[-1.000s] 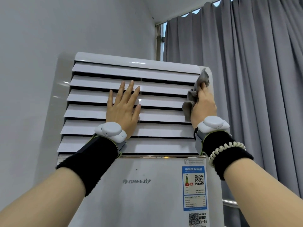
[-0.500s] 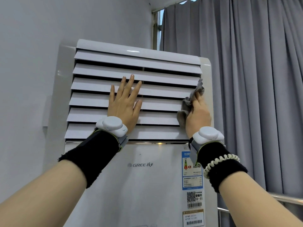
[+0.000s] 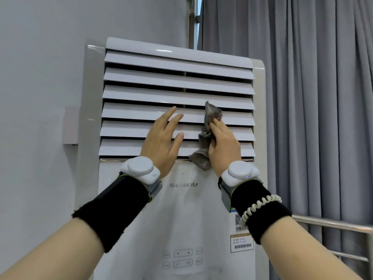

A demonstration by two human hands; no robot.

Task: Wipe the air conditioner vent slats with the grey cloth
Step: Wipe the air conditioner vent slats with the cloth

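- Closest to me are my two forearms, each with a black wristband (image 3: 113,215) and a white puck strapped at the wrist
- My left hand (image 3: 161,142) lies flat with fingers straight, pressed on the lower vent slats (image 3: 141,112) and holding nothing (it looks to be steadying them)
- My right hand (image 3: 224,146) is curled round the bunched grey cloth (image 3: 204,136), which is pressed to the slats near mid-width; one corner pokes up to the fourth slat and a tail hangs past the lowest one
- The air conditioner (image 3: 181,209) stands behind them, its button panel low on the front
- Farthest off are the wall (image 3: 40,77) on the left and the curtain (image 3: 312,98) on the right
- I judge the wiping is mid-way: the cloth is working the lower rows, and every slat looks equally white, so I cannot tell which are done or left
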